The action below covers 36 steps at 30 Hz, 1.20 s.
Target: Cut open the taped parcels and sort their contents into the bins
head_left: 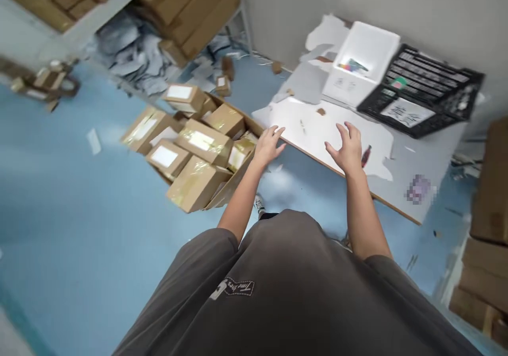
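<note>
Apparent positioning step: left hand (268, 147) near carton (230, 191), right hand (349, 148) over bench (432, 155), fingers apart; gripping requires closure.

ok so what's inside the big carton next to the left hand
The carton holds a heap of taped cardboard boxes, some with white labels. Its bottom and whatever lies under the top boxes are covered.

Count, visible items: left hand (269, 147), one; right hand (346, 147), one; worktable (424, 155), one; open white box (369, 49), one; black slotted crate (431, 73), one; large open carton (230, 189), one; small taped cartons (198, 184) inside, at least seven.
</note>
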### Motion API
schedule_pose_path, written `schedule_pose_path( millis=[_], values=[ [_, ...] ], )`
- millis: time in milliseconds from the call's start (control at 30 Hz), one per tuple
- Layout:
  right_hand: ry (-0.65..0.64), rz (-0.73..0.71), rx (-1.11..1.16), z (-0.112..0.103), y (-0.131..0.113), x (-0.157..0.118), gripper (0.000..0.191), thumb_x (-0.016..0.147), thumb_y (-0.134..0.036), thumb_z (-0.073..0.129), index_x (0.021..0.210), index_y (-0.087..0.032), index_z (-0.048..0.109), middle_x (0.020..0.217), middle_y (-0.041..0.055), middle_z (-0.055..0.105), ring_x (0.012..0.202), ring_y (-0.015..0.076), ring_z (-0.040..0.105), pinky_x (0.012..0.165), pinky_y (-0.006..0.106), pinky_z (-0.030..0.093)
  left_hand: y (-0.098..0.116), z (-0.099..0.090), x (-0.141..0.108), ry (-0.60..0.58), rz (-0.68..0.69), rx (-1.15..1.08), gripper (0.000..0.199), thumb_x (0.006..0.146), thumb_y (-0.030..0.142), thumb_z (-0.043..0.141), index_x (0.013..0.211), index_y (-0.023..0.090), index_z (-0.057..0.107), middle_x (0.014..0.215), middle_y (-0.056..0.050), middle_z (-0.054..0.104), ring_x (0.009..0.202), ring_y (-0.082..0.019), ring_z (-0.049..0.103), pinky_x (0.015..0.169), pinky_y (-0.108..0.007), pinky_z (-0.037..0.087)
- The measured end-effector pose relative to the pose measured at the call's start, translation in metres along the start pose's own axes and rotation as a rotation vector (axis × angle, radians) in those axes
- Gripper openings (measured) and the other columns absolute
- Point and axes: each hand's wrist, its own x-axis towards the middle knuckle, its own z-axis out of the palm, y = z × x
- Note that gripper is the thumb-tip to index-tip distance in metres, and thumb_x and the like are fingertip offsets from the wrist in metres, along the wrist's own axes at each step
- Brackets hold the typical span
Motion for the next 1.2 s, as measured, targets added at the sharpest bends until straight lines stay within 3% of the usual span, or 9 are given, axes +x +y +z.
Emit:
schedule_pose_path(
  millis=[133, 233, 367, 467, 600, 767, 967, 1067, 1200],
  values=[
    [-0.08, -0.246, 0.049, 0.068, -0.117, 0.101, 0.084, 0.103, -0.051, 0.064, 0.178, -0.025, 0.039, 0.182, 0.0193, 0.035, 0.165, 0.0498, 0.034, 0.13, 0.078, 0.034, -0.13, -0.058, -0.058, 0.074, -0.259, 0.015, 0.075, 0.105, 0.039, 0.071, 0.174, 0.023, 0.047, 0.177, -0.017, 0.047, 0.163, -0.04, 0.043, 0.138, -0.056, 0.034],
    [-0.126, -0.4, 0.079, 0.111, -0.21, 0.158, 0.089, 0.101, -0.052, 0.066, 0.181, -0.028, 0.033, 0.187, 0.0151, 0.027, 0.169, 0.0507, 0.026, 0.132, 0.08, 0.029, -0.207, -0.095, -0.102, 0.11, -0.427, 0.042, 0.082, 0.102, 0.044, 0.077, 0.175, 0.024, 0.044, 0.181, -0.017, 0.042, 0.167, -0.042, 0.038, 0.139, -0.059, 0.031],
    [-0.2, -0.588, 0.097, 0.154, -0.318, 0.204, 0.092, 0.101, -0.053, 0.068, 0.182, -0.031, 0.03, 0.19, 0.0119, 0.021, 0.171, 0.0509, 0.02, 0.13, 0.082, 0.03, -0.28, -0.133, -0.153, 0.153, -0.603, 0.057, 0.088, 0.101, 0.046, 0.078, 0.177, 0.026, 0.039, 0.185, -0.015, 0.034, 0.17, -0.042, 0.032, 0.139, -0.06, 0.034],
    [-0.27, -0.655, 0.095, 0.177, -0.366, 0.221, 0.091, 0.102, -0.056, 0.067, 0.182, -0.03, 0.032, 0.19, 0.0123, 0.021, 0.172, 0.0502, 0.018, 0.131, 0.08, 0.032, -0.312, -0.141, -0.175, 0.167, -0.696, 0.042, 0.091, 0.099, 0.047, 0.079, 0.178, 0.026, 0.039, 0.187, -0.015, 0.032, 0.17, -0.045, 0.03, 0.138, -0.062, 0.035],
    [-0.423, -0.665, 0.077, 0.205, -0.384, 0.234, 0.098, 0.096, -0.059, 0.076, 0.18, -0.028, 0.035, 0.191, 0.0124, 0.019, 0.172, 0.0523, 0.015, 0.132, 0.077, 0.031, -0.338, -0.122, -0.167, 0.139, -0.723, 0.002, 0.092, 0.095, 0.05, 0.084, 0.175, 0.026, 0.045, 0.186, -0.016, 0.033, 0.169, -0.045, 0.032, 0.137, -0.06, 0.037],
    [-0.662, -0.637, 0.051, 0.258, -0.381, 0.24, 0.109, 0.089, -0.063, 0.084, 0.179, -0.023, 0.039, 0.191, 0.0181, 0.016, 0.172, 0.0558, 0.013, 0.133, 0.078, 0.026, -0.388, -0.087, -0.117, 0.014, -0.774, -0.06, 0.103, 0.088, 0.058, 0.09, 0.175, 0.025, 0.045, 0.186, -0.019, 0.034, 0.169, -0.047, 0.032, 0.137, -0.065, 0.034],
    [-1.014, -0.596, -0.048, 0.341, -0.4, 0.203, 0.126, 0.083, -0.081, 0.083, 0.183, -0.024, 0.03, 0.193, 0.0203, 0.001, 0.172, 0.0591, 0.005, 0.133, 0.078, 0.019, -0.464, -0.061, -0.065, -0.184, -0.935, -0.102, 0.119, 0.082, 0.071, 0.09, 0.179, 0.025, 0.039, 0.188, -0.02, 0.029, 0.17, -0.052, 0.028, 0.134, -0.069, 0.034],
    [-1.11, -0.573, -0.084, 0.371, -0.411, 0.178, 0.145, 0.075, -0.092, 0.083, 0.186, -0.025, 0.018, 0.191, 0.0198, -0.015, 0.172, 0.0608, -0.005, 0.131, 0.083, 0.013, -0.481, -0.05, -0.055, -0.26, -0.976, -0.127, 0.128, 0.081, 0.073, 0.09, 0.183, 0.027, 0.029, 0.189, -0.019, 0.026, 0.172, -0.053, 0.022, 0.136, -0.071, 0.027],
    [-1.097, -0.511, -0.131, 0.394, -0.415, 0.161, 0.158, 0.07, -0.104, 0.075, 0.187, -0.025, 0.006, 0.188, 0.0196, -0.029, 0.171, 0.0617, -0.014, 0.126, 0.089, 0.012, -0.482, -0.043, -0.05, -0.299, -1.014, -0.125, 0.134, 0.081, 0.08, 0.088, 0.185, 0.032, 0.019, 0.188, -0.017, 0.028, 0.171, -0.051, 0.023, 0.139, -0.068, 0.019]
  ],
)
